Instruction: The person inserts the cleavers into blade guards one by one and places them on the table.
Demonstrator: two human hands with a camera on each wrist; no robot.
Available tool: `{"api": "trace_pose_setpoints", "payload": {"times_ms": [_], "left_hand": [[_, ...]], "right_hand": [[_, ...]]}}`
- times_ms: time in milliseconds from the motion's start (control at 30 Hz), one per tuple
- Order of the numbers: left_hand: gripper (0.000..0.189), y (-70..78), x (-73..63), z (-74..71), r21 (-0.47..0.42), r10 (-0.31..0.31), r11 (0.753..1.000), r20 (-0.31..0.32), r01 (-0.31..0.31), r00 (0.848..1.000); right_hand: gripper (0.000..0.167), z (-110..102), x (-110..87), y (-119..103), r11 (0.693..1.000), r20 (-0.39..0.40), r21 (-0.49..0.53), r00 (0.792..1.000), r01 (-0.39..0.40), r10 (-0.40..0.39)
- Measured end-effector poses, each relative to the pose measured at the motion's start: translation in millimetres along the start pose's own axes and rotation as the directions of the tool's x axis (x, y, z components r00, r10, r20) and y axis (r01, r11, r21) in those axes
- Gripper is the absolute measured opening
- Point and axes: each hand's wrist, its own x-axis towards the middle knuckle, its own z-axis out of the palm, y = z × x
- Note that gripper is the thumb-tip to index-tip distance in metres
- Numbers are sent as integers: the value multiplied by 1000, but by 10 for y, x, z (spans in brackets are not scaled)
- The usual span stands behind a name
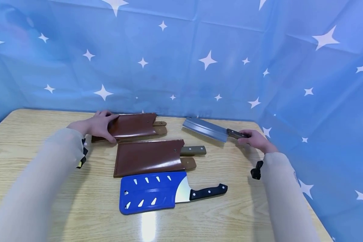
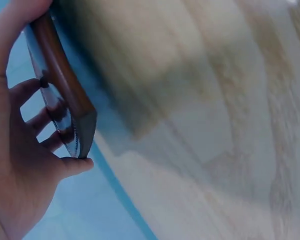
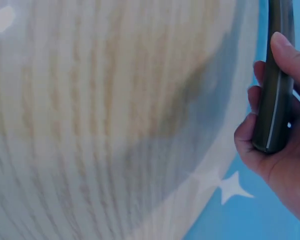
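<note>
At the back left of the table, my left hand (image 1: 101,126) grips the closed end of a brown leather knife sheath (image 1: 133,125). The left wrist view shows its fingers and thumb spread around the sheath's edges (image 2: 64,75). On the right, my right hand (image 1: 254,139) holds the dark handle of a bare cleaver (image 1: 205,128). Its blade points left, toward the sheath's open end but apart from it. In the right wrist view the fingers curl round the cleaver handle (image 3: 274,105); the blade lies outside that view.
A second brown sheath (image 1: 148,158) with an olive-handled knife (image 1: 193,150) in it lies mid-table. In front of it lies a black-handled cleaver (image 1: 208,192) in a blue blade guard (image 1: 151,193). A blue star-patterned cloth (image 1: 175,74) hangs behind the wooden table (image 1: 230,218).
</note>
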Motion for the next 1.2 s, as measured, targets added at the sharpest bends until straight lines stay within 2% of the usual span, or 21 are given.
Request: {"api": "trace_pose_setpoints", "payload": {"times_ms": [300,500,600,767,1000,1200], "left_hand": [[108,127,-163,-133,-1,40,999,-72,-41,997],[107,230,-227,-113,-6,57,998,-55,-57,997],[109,289,-242,-98,-17,59,998,-38,-59,998],[109,371,-244,-99,-18,66,998,-44,-67,997],[108,421,-231,-109,-47,94,994,-66,-97,993],[107,445,-238,-121,-51,101,993,-68,-104,993]], "right_hand": [[54,-180,-166,-163,999,-3,40,1000,14,-14],[55,-211,-247,-306,999,11,39,999,38,-39],[54,-209,-256,-359,998,10,20,999,53,-53],[53,-193,-232,-465,995,12,3,995,98,-98],[60,-168,-210,-632,996,30,-48,997,71,-69],[58,-163,-212,-713,996,39,-58,997,67,-65]]}}
